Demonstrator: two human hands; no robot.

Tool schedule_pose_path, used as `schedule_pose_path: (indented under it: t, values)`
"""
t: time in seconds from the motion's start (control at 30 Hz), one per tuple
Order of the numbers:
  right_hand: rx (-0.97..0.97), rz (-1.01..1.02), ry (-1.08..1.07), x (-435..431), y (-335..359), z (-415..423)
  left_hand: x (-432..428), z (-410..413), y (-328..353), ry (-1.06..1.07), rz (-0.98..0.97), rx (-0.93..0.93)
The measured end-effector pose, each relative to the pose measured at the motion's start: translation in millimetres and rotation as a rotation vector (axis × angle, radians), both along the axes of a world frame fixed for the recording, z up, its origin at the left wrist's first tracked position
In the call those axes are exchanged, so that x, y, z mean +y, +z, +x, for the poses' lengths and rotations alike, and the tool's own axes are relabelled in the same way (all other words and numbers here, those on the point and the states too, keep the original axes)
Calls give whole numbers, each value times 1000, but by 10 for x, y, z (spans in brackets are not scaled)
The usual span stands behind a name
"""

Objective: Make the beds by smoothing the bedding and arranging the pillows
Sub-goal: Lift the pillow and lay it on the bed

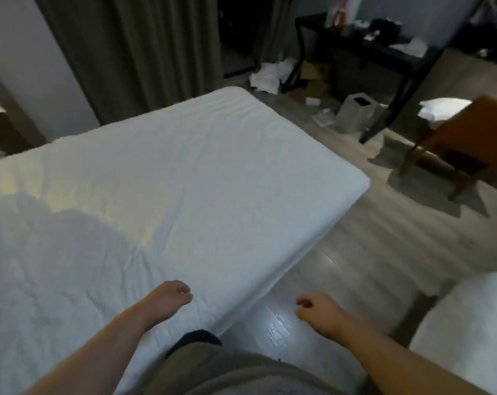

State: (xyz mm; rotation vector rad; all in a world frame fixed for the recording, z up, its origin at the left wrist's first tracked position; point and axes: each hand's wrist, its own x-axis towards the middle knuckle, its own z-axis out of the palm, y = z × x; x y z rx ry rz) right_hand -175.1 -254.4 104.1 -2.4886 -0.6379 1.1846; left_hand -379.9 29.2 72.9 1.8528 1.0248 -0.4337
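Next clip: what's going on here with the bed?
A person stands at the side of a bed whose white bedding lies mostly flat, with light creases nearer them. Their left hand is over the bed's near edge and their right hand over the floor in the gap to a second white bed. Both hands have loosely curled fingers and hold nothing. No pillow shows on the part of the bed in view.

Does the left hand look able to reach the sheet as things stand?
Likely yes: the left hand, holding nothing, is over the sheet by its near edge; nothing lies between.
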Motion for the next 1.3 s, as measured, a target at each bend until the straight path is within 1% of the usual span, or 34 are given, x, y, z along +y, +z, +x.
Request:
schedule_pose_path:
  t: [0.13, 0.33, 0.57, 0.67, 0.73, 0.8, 0.87, 0.93, 0.97, 1.0, 1.03, 1.07, 1.1, 1.13, 1.23, 1.3]
  values:
    - [-33, 45, -238, -531, -61, 145, -210, 675, 16, -198, 15, -11]
    - [36, 112, -690, -1018, -237, 39, -430, 1484, -155, -442, -47, 34]
    - [72, 61, -1159, -1277, -458, -257, -562, 2264, -423, -801, -46, 135]
    - [95, 68, -1286, -1352, -517, -470, -650, 2589, -474, -953, -9, 181]
    - [106, 73, -1358, -1442, -487, -654, -834, 2791, -517, -1084, 33, 213]
    - [101, 82, -1448, -1550, -455, -867, -1123, 2957, -500, -1253, 98, 202]
    - [100, 79, -1567, -1678, -449, -1089, -1458, 3092, -455, -1503, 189, 109]
    - [117, 89, -1678, -1815, -492, -1318, -1842, 3214, -420, -1501, 124, -50]
    - [126, 86, -1722, -1883, -523, -1433, -2035, 3289, -435, -1452, 30, 71]
    - [143, 84, -1757, -1944, -539, -1532, -2222, 3385, -484, -1622, 26, 103]
    - [160, 84, -1794, -2005, -558, -1629, -2366, 3442, -565, -1761, 50, 95]
    - [173, 93, -1839, -2068, -579, -1717, -2525, 3471, -604, -1764, 73, 177]
    - [180, 94, -1877, -2143, -607, -1794, -2670, 3453, -598, -1758, 101, 88]
    - [181, 102, -1908, -2227, -633, -1860, -2826, 3404, -542, -1732, 109, 83]
    - [163, 116, -1925, -2522, -735, -2017, -3296, 3272, -529, -1584, 103, 155]
    - [170, 115, -1958, -2734, -785, -2118, -3558, 3216, -556, -1598, 130, 165]
